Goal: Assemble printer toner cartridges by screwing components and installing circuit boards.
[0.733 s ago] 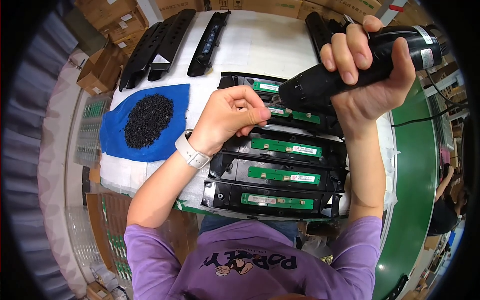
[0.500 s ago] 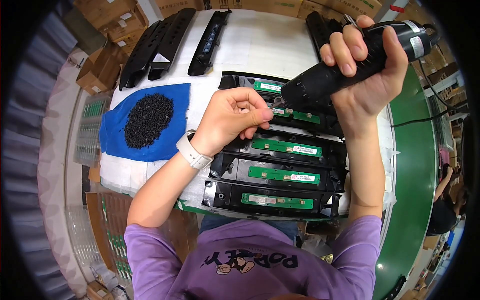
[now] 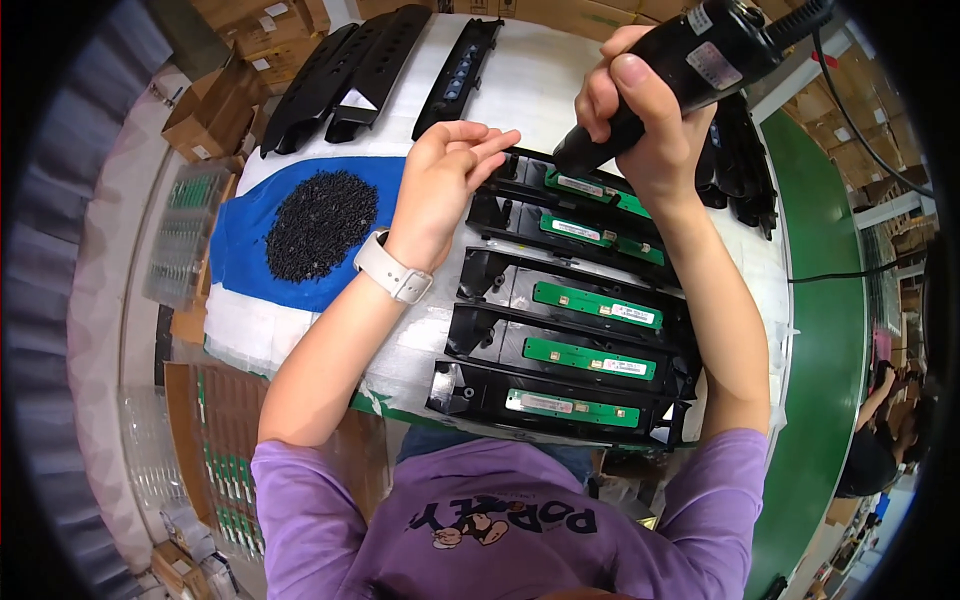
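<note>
My right hand (image 3: 650, 115) is wrapped round a black electric screwdriver (image 3: 690, 65), tilted with its nose down at the left. That nose is over the farthest of several black plastic housings (image 3: 480, 375) lying in a row, by a green circuit board (image 3: 590, 187); the bit's contact is hidden. My left hand (image 3: 440, 185), with a white watch on the wrist, hovers left of the same housing. Its fingers stretch out to the right, and nothing shows in them. Left of it, a heap of small black screws (image 3: 320, 225) lies on a blue cloth (image 3: 240, 240).
More black housings (image 3: 345, 80) lie at the far left of the white-covered table (image 3: 540, 70), and others (image 3: 745, 170) at the right. A cable (image 3: 840, 275) runs off to the right. Cartons (image 3: 215, 110) stand beyond the left edge. A person (image 3: 880, 440) is at the far right.
The screwdriver has moved left and away, from the second housing to the farthest one. My left hand has drawn back from its tip, and its pinched fingers have straightened.
</note>
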A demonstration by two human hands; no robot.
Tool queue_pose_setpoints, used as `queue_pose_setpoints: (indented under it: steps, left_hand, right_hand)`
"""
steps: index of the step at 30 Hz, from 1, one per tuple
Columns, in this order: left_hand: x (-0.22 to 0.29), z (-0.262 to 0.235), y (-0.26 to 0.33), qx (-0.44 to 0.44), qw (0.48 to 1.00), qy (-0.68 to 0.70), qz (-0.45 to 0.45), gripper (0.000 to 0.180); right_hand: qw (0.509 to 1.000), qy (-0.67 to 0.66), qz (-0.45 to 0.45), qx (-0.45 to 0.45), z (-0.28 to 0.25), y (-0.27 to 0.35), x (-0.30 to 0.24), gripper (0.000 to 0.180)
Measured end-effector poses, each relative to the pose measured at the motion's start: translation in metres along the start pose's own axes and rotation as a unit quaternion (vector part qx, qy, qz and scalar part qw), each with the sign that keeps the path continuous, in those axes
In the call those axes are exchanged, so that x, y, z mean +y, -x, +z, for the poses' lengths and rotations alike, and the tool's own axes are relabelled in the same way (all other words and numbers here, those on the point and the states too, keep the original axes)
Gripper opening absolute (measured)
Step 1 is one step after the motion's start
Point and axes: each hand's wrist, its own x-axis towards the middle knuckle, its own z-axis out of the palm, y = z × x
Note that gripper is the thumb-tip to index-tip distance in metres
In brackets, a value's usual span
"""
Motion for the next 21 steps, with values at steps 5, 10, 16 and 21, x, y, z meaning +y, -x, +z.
queue_pose_setpoints:
  steps: [5, 10, 16, 21]
  left_hand:
    - [0.004, 0.0, 0.003, -0.018, 1.0, 0.01, -0.004, 0.022]
    - [0.005, -0.002, 0.004, -0.034, 0.999, 0.02, -0.027, 0.021]
    - [0.002, -0.016, -0.003, -0.101, 0.99, -0.059, -0.081, 0.025]
    - [-0.005, -0.006, 0.0, -0.072, 0.991, -0.08, -0.074, 0.027]
  right_hand:
    - [1.0, 0.028, 0.004, -0.006, 0.004, 0.0, 0.006, 0.021]
    - [0.998, 0.06, 0.001, -0.006, 0.005, 0.001, 0.012, 0.023]
    - [1.0, -0.018, 0.017, 0.008, 0.001, 0.0, 0.01, 0.021]
    - [0.993, -0.105, 0.02, -0.039, -0.012, -0.003, -0.005, 0.029]
